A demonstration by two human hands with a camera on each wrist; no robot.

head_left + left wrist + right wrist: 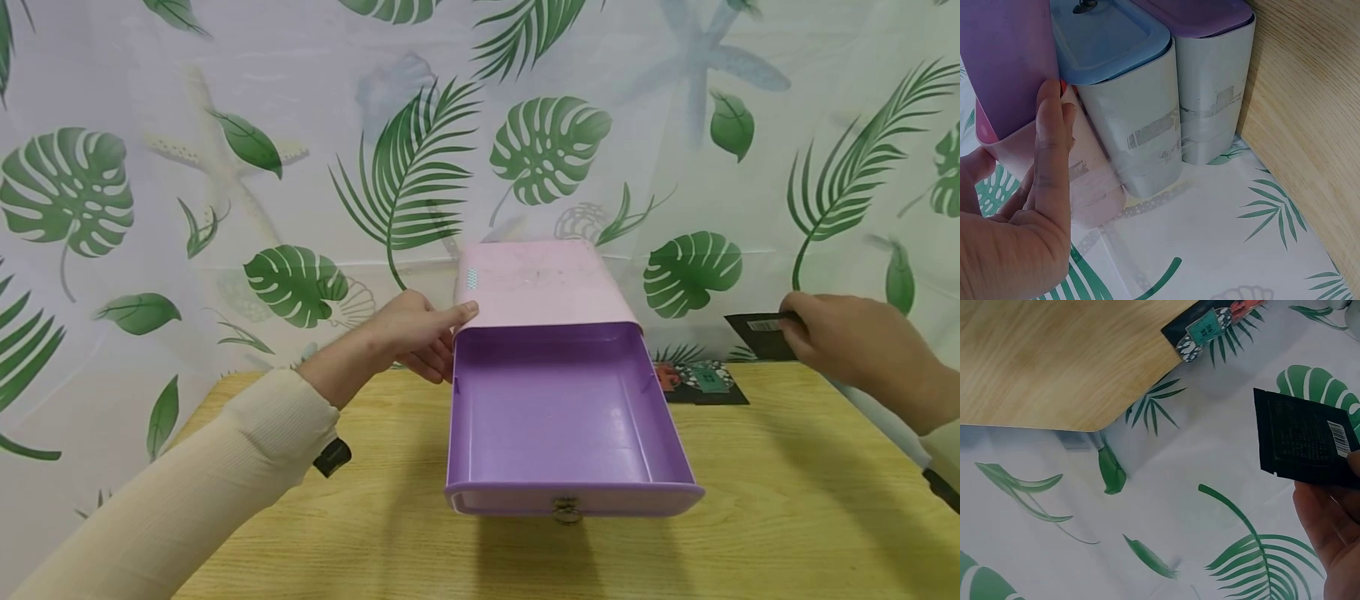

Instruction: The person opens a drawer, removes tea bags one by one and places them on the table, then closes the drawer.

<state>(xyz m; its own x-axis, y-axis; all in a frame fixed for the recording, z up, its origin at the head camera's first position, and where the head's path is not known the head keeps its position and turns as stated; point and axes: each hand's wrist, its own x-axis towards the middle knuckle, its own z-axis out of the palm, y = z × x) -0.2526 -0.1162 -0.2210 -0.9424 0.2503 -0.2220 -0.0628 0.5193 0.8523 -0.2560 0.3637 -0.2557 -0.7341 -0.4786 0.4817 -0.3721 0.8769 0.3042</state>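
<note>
A stacked drawer unit (540, 283) stands with its pink top section facing me and the purple drawer (547, 425) pulled far out, nothing lying inside. My left hand (420, 337) grips the left side of the pink section, thumb on the top front corner and fingers along the side wall. In the left wrist view, fingertips reach the edge of the drawer opening. Out to the right, above the table's edge, my right hand (847, 342) pinches a flat black sachet (1300, 437) between thumb and fingers. Its printed side with a white barcode shows.
Beneath the top section are a blue drawer (1113, 37) and another purple drawer (1200, 15) in white casings, both closed. Black patterned sachets (705, 383) lie on the wooden table (337, 508) right of the unit. A leaf-print cloth (285, 208) hangs behind.
</note>
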